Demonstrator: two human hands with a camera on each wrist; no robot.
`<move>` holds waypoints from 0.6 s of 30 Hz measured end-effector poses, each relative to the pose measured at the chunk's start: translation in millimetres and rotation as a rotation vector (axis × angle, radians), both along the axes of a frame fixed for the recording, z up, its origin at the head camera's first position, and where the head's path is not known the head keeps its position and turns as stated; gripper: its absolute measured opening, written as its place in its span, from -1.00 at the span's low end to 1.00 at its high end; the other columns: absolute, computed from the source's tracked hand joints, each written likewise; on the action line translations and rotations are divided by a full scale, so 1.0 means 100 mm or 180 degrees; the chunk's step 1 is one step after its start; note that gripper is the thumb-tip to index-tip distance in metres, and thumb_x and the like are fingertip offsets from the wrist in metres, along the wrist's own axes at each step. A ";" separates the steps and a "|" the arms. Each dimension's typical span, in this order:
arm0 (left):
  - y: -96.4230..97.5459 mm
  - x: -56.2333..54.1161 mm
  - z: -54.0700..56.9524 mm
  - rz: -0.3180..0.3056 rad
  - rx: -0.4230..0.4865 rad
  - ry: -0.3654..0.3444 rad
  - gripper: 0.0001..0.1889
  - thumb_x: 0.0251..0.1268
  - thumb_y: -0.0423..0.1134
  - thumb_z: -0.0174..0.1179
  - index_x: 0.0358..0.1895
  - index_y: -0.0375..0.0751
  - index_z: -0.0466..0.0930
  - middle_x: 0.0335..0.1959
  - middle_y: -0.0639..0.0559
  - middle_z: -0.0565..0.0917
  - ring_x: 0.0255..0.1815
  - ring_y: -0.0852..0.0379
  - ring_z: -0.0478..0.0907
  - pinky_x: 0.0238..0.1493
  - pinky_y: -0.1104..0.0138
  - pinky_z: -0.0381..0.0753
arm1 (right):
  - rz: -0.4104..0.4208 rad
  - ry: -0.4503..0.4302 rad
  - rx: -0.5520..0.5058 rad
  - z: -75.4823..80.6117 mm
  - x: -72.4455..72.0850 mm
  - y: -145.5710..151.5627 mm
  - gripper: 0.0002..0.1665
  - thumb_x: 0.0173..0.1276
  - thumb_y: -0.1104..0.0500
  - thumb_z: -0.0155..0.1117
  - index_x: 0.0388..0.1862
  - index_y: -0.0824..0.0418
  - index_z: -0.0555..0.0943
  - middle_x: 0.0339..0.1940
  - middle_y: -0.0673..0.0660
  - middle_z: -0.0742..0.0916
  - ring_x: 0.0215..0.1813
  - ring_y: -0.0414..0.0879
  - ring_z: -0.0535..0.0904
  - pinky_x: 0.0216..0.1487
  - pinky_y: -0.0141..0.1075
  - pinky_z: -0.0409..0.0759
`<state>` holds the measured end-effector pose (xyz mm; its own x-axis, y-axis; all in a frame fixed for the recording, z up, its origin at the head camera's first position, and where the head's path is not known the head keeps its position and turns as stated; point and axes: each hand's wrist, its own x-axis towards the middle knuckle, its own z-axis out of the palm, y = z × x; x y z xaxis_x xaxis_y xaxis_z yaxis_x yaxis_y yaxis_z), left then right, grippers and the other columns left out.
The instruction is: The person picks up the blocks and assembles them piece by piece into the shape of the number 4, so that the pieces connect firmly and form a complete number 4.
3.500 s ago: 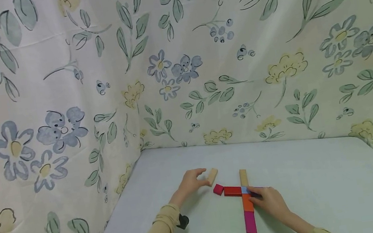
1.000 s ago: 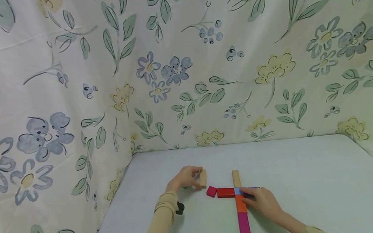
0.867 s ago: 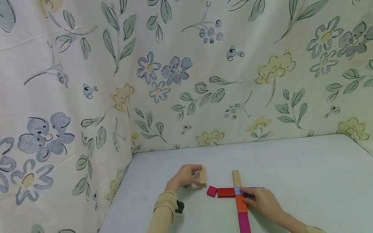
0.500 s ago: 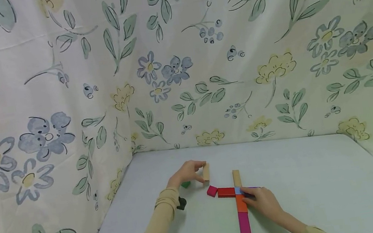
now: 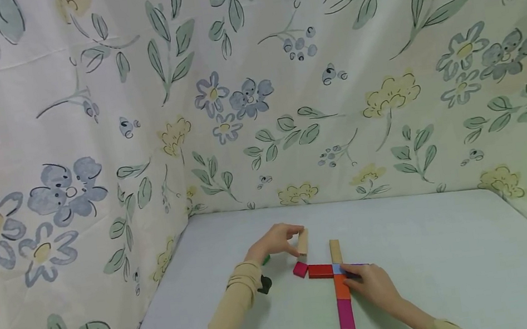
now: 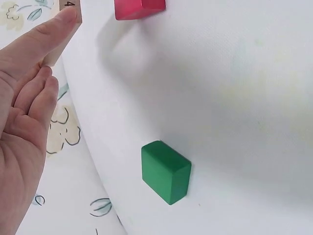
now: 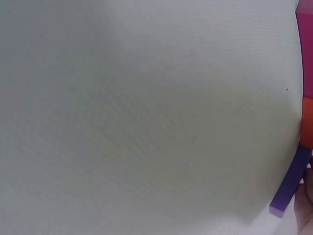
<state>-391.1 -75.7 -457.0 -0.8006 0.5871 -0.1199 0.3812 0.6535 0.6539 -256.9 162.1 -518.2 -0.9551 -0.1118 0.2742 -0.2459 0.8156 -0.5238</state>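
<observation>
My left hand [image 5: 276, 240] pinches a plain wooden block [image 5: 303, 242] between thumb and fingers; a printed 4 shows on this wooden block [image 6: 70, 6] in the left wrist view. On the table, blocks form a cross: another plain one [image 5: 335, 251] at the far end, a light blue one [image 5: 337, 269] at the centre, then orange [image 5: 342, 286] and magenta [image 5: 346, 316] ones. A red block [image 5: 320, 271] makes the left arm. Thumb and index finger of my right hand [image 5: 377, 286] grip the purple block [image 7: 290, 181] on the right arm, mostly hidden in the head view.
A crimson block [image 5: 300, 269] lies tilted at the red block's left end. Behind the left wrist sits a green block [image 6: 166, 171], partly covered in the head view. The white table [image 5: 459, 260] meets a floral curtain [image 5: 365, 133] at the back and left.
The left hand has taken hold of the plain wooden block and carried it rightward and slightly farther back, uncovering the green block. My right hand stays at the cross.
</observation>
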 end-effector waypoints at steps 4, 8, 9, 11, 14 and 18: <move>0.05 -0.01 -0.01 -0.0109 -0.0105 0.0091 -0.22 -0.07 -0.33 0.46 0.33 -0.08 0.38 0.35 0.04 0.43 0.32 -0.03 0.42 0.22 0.23 0.48 | 0.0013 0.0002 0.0003 0.00 0.00 0.00 -0.58 0.06 0.18 0.47 -0.04 0.18 0.71 -0.10 0.11 0.77 -0.16 -0.07 0.69 -0.18 -0.25 0.64; 0.09 0.00 -0.01 -0.0160 -0.0218 0.0096 -0.23 -0.07 -0.35 0.46 0.33 -0.07 0.39 0.34 0.03 0.43 0.31 -0.02 0.42 0.23 0.23 0.47 | 0.0018 0.0006 0.0009 -0.01 0.01 0.00 -0.58 0.06 0.18 0.47 -0.04 0.18 0.71 -0.10 0.10 0.77 -0.16 -0.07 0.69 -0.17 -0.24 0.64; 0.10 0.00 -0.02 -0.0165 -0.0246 0.0085 -0.24 -0.06 -0.36 0.45 0.33 -0.06 0.39 0.34 0.03 0.44 0.31 -0.01 0.41 0.23 0.23 0.46 | 0.0008 0.0000 0.0013 -0.01 0.01 0.00 -0.58 0.07 0.17 0.47 -0.04 0.17 0.70 -0.10 0.10 0.77 -0.15 -0.07 0.69 -0.16 -0.24 0.64; 0.12 0.01 -0.02 -0.0178 -0.0301 0.0080 -0.24 -0.05 -0.38 0.44 0.33 -0.07 0.39 0.34 0.02 0.44 0.31 -0.01 0.41 0.24 0.23 0.46 | -0.0003 -0.0004 0.0021 -0.01 0.01 0.00 -0.58 0.07 0.17 0.47 -0.03 0.17 0.70 -0.10 0.09 0.77 -0.15 -0.08 0.69 -0.16 -0.24 0.64; 0.15 0.02 -0.02 -0.0193 -0.0403 0.0106 -0.25 -0.04 -0.40 0.42 0.33 -0.06 0.39 0.33 0.01 0.45 0.31 0.00 0.41 0.23 0.24 0.46 | -0.0008 0.0018 0.0029 0.00 0.01 0.00 -0.58 0.06 0.17 0.47 -0.04 0.17 0.71 -0.11 0.10 0.77 -0.19 -0.11 0.68 -0.18 -0.26 0.63; 0.17 0.05 -0.02 -0.0181 -0.0515 0.0131 -0.26 -0.02 -0.40 0.41 0.32 -0.03 0.40 0.31 0.02 0.47 0.28 0.02 0.43 0.21 0.25 0.48 | -0.0017 0.0007 0.0046 0.01 0.01 0.00 -0.59 0.05 0.17 0.47 -0.05 0.16 0.71 -0.10 0.11 0.77 -0.24 -0.17 0.65 -0.21 -0.30 0.62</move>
<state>-386.5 -58.6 -459.2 -0.7729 0.6072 -0.1842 0.4449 0.7256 0.5249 -256.2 161.6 -517.6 -0.9552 -0.1106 0.2746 -0.2425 0.8244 -0.5115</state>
